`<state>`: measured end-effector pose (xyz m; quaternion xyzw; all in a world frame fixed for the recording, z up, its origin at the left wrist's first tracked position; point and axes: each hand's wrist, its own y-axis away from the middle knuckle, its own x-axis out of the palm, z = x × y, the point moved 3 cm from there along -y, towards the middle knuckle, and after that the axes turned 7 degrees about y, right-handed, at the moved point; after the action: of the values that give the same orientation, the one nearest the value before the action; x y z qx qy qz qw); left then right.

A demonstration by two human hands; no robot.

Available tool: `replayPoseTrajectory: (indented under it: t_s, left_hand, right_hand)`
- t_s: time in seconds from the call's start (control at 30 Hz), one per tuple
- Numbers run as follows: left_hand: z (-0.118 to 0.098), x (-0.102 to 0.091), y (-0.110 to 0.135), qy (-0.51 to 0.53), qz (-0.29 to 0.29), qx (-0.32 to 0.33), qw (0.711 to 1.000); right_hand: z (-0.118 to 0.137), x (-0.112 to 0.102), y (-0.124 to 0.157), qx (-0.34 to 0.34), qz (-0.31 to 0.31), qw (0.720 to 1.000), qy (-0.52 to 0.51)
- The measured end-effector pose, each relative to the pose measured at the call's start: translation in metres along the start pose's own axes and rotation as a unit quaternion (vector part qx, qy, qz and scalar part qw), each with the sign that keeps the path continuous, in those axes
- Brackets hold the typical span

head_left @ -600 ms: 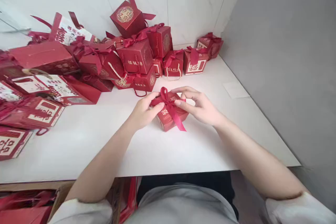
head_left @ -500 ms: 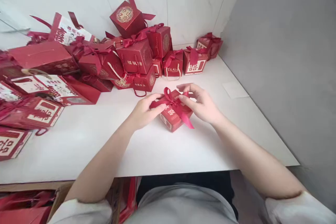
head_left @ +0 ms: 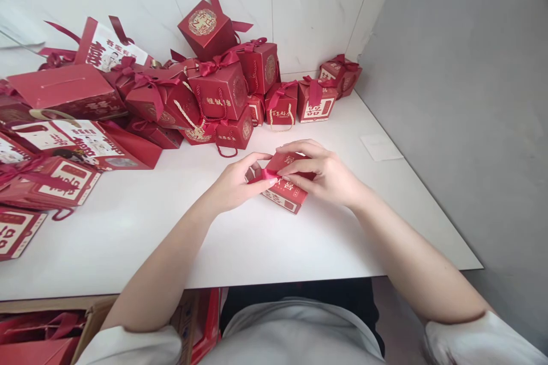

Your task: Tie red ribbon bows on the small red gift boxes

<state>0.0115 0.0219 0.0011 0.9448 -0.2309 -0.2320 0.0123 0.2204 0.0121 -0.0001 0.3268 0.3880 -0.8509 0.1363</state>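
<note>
A small red gift box with gold print lies tipped on the white table, between my two hands. My left hand pinches its red ribbon at the box's left end, fingers closed on it. Over the box's top and right side lies my right hand, fingers pressed onto the box and ribbon. The bow is hidden under my fingers.
A heap of red gift boxes with ribbons and rope handles stands at the back. Flat red boxes lie at the left. A white paper slip rests near the grey wall on the right. More red boxes sit below the table edge.
The box has been turned and laid lower on the table. The upright bow and loose ribbon tail are now flattened under my fingers.
</note>
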Motion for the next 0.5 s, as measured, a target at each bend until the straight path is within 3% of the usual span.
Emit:
replayPoseTrajectory:
  t_s: [0.23,0.37,0.5]
  left_hand:
    - [-0.01,-0.003,0.0,-0.057,-0.029,0.098,0.993]
    - [-0.015,-0.001,0.001,-0.062,-0.013,0.154,0.986]
    - [-0.016,-0.005,0.002,-0.074,-0.035,0.146,0.986]
  right_hand:
    - [-0.008,-0.007,0.0,-0.042,0.029,0.998,-0.028]
    - [-0.011,-0.012,-0.001,0.008,0.018,0.994,-0.107]
    - [-0.011,-0.014,-0.002,0.05,0.002,0.995,-0.09]
